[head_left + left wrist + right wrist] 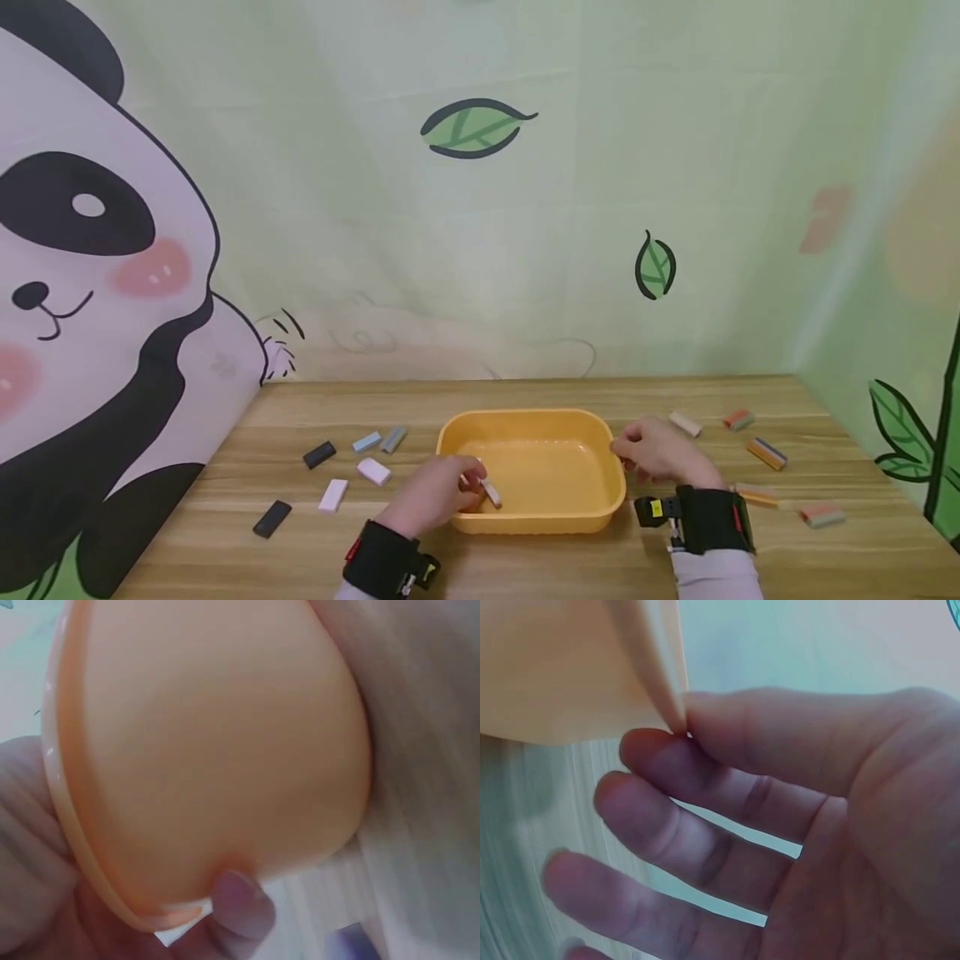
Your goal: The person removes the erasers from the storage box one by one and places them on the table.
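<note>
A yellow plastic basin (540,523) stands on the wooden table between both hands. My left hand (442,492) grips its left rim; the left wrist view shows a fingertip (241,904) against the outer wall. Beside those fingers, inside the basin, lies a slim whitish stick (491,493); whether the fingers touch it I cannot tell. At the opposite end my right hand (663,452) pinches the right rim between thumb and index finger, as the right wrist view shows. Its other fingers (652,825) are spread loosely below the rim.
Left of the basin lie small eraser-like blocks: dark ones (272,518), white ones (333,495), a blue one (367,442) and a grey one (393,439). Several two-tone blocks (767,454) lie on the right, some near the right wrist. A printed backdrop (480,250) stands behind the table.
</note>
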Demonstrator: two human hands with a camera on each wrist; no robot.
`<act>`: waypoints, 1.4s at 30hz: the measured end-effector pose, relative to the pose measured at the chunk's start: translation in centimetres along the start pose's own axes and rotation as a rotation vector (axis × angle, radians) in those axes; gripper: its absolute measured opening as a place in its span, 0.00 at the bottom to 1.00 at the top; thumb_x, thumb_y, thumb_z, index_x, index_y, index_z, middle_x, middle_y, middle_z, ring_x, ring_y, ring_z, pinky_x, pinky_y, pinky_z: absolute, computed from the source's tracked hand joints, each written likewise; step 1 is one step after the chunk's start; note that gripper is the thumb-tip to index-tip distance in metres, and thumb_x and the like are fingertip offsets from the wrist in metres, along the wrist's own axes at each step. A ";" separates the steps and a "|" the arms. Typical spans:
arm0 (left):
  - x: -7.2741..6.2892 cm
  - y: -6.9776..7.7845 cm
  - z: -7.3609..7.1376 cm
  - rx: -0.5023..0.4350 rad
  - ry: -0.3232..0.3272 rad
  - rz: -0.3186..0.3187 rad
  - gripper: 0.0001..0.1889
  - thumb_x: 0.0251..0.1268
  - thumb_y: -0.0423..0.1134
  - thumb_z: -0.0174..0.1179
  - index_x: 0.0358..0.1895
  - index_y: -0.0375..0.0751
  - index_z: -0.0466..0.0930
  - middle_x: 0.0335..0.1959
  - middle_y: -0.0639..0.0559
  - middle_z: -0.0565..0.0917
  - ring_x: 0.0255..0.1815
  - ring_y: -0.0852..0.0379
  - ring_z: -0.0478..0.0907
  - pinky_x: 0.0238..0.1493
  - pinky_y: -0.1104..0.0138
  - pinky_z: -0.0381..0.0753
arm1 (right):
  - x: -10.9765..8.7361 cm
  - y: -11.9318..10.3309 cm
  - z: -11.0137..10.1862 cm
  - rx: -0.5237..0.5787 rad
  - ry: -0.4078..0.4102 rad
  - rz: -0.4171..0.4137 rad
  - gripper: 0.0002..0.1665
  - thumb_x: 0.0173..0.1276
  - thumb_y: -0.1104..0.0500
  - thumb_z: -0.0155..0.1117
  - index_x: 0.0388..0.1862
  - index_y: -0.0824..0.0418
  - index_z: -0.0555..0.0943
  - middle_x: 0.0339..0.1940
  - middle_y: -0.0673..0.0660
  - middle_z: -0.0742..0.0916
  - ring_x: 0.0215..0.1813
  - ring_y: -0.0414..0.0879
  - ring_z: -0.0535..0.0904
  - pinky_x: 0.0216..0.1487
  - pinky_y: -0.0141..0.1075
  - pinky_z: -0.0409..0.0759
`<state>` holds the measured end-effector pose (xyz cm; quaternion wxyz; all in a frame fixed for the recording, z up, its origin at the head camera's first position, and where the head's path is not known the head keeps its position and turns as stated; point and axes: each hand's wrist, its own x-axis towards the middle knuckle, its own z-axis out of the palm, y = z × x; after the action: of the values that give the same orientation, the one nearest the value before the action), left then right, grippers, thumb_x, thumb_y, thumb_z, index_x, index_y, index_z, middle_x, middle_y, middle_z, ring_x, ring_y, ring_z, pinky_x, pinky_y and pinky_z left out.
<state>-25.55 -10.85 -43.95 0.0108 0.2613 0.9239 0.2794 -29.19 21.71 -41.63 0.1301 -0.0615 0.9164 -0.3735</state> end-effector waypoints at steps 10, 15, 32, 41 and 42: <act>0.1 1.8 0.1 0.182 0.062 -0.079 0.11 0.47 0.27 0.70 0.26 0.40 0.76 0.20 0.57 0.74 0.22 0.61 0.68 0.24 0.67 0.68 | 0.1 0.0 0.1 -0.004 -0.006 -0.001 0.14 0.72 0.56 0.58 0.27 0.60 0.80 0.23 0.55 0.80 0.22 0.47 0.75 0.22 0.34 0.69; 0.3 2.0 -0.1 0.216 0.084 -0.078 0.12 0.44 0.27 0.71 0.23 0.41 0.75 0.19 0.58 0.73 0.21 0.59 0.68 0.23 0.66 0.67 | 0.2 -0.1 -0.2 0.006 -0.011 0.002 0.13 0.73 0.57 0.57 0.28 0.60 0.80 0.23 0.55 0.80 0.23 0.48 0.76 0.22 0.34 0.70; 0.4 2.1 0.3 0.263 0.059 -0.164 0.19 0.41 0.39 0.79 0.22 0.47 0.72 0.19 0.61 0.73 0.21 0.60 0.70 0.22 0.63 0.66 | 0.1 -0.3 0.0 0.025 -0.021 0.026 0.13 0.72 0.57 0.58 0.29 0.61 0.80 0.24 0.55 0.80 0.23 0.48 0.76 0.21 0.33 0.68; 0.3 2.0 0.1 0.258 0.049 -0.133 0.16 0.43 0.40 0.77 0.26 0.47 0.74 0.23 0.59 0.78 0.24 0.58 0.74 0.24 0.60 0.71 | 0.0 -0.4 -0.1 0.033 -0.028 0.030 0.13 0.73 0.56 0.57 0.29 0.61 0.79 0.24 0.56 0.80 0.23 0.48 0.75 0.22 0.34 0.68; 0.4 1.9 0.1 0.244 0.040 -0.134 0.16 0.44 0.41 0.77 0.27 0.47 0.75 0.24 0.59 0.79 0.24 0.58 0.74 0.25 0.60 0.71 | -0.1 -0.4 -0.1 0.033 -0.029 0.028 0.13 0.73 0.57 0.57 0.29 0.61 0.79 0.24 0.56 0.80 0.23 0.48 0.75 0.22 0.34 0.69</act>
<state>-24.94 -9.28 -42.95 -0.0209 0.1926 0.9664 0.1688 -29.15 21.52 -41.26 0.1498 -0.0519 0.9090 -0.3856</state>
